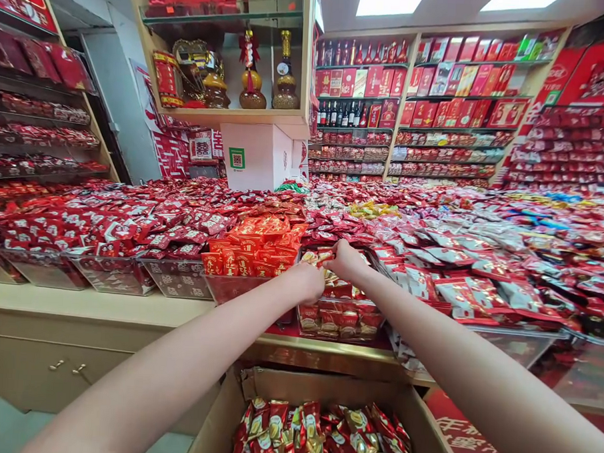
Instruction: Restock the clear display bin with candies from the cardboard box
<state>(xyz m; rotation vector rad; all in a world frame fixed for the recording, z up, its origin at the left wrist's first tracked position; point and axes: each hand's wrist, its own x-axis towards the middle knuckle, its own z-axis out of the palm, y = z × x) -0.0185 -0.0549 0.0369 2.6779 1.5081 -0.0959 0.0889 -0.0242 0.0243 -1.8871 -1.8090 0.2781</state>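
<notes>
Both arms reach forward over a clear plastic bin [340,336] that holds small red and gold snack packets [348,321]. My left hand [305,283] is at the bin's left side, its fingers curled in and mostly hidden behind the knuckles. Just to the right and slightly farther away, my right hand [349,262] dips into the bin with bent fingers. Its fingertips pinch at a packet's edge, though what they grip is partly hidden. Beside the left hand, a bin is heaped with bright orange-red packets [251,247].
Below the counter edge, an open cardboard box [325,391] holds loose red and gold packets [317,434]. Dark red packets [182,228] fill bins to the left, and red and white ones [464,294] to the right. A display cabinet [217,116] overhangs the counter.
</notes>
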